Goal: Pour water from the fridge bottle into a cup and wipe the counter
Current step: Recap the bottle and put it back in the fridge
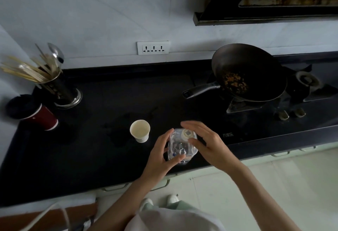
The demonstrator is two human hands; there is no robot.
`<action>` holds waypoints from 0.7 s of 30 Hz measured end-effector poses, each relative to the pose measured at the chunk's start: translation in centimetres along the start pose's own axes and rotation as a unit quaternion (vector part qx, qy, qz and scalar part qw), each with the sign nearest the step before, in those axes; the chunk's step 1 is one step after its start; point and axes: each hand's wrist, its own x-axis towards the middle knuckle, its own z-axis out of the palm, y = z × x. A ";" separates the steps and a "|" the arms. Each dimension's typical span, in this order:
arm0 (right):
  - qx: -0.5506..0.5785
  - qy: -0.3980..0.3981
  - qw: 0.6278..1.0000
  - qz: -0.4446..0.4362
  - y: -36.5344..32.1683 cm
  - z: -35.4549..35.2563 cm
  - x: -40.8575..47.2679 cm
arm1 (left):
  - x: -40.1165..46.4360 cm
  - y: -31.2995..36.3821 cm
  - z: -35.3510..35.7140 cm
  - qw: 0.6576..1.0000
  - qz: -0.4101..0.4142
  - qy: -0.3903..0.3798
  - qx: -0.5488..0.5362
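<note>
A clear plastic water bottle [181, 146] with a white cap [188, 133] stands upright on the black counter [102, 154] near its front edge. My left hand [161, 154] grips the bottle's body from the left, thumb across its front. Hovering at the cap from the right is my right hand [206, 143], fingers spread and fairly straight; whether it touches the cap I cannot tell. A white paper cup [140, 130] stands upright just left of the bottle, apart from it. Faint wet marks [117, 133] show on the counter left of the cup.
A wok [248, 72] with burnt bits sits on the gas stove [296, 93] at the right, handle pointing left. At the far left stand a metal holder of chopsticks and spoons [60, 86] and a red cup with a black lid [34, 113]. A socket strip [153, 47] is on the wall.
</note>
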 end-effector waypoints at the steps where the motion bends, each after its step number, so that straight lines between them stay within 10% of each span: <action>1: -0.005 -0.021 1.000 -0.009 0.1 -0.4 -0.1 | 0.0 -0.1 0.0 1.000 0.001 0.001 0.001; 8: -0.072 0.006 0.995 -0.062 0.9 0.2 0.3 | -0.1 0.0 0.3 1.000 0.003 0.007 0.004; 15: -0.030 0.160 0.983 0.085 0.0 2.8 0.2 | -0.1 -0.2 0.4 1.000 0.004 0.008 0.008; 21: -0.026 -0.033 0.998 -0.055 0.4 -0.2 0.3 | 0.0 0.2 0.2 1.000 0.002 0.003 0.002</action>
